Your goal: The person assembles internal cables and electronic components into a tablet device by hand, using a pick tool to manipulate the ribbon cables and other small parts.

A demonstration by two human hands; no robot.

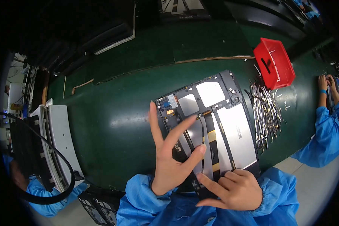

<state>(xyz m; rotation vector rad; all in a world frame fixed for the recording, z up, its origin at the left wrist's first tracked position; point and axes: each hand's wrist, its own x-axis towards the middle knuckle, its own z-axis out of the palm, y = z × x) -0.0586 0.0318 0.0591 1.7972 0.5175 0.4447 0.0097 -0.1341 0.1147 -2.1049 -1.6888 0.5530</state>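
Left grip (170,160) spans tablet (229,120), right grip (237,189) touches; label (238,132) illegible.

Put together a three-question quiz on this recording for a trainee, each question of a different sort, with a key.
1. Multiple choice: What lies just off the right side of the flat open device?
A) a black cable
B) a pile of thin strips
C) a pale panel

2. True or false: The person's left hand is clenched in a fist.

3. Fill the gap: The tabletop under the device is coloured ____.

Key:
1. B
2. False; its fingers are spread over the device.
3. green
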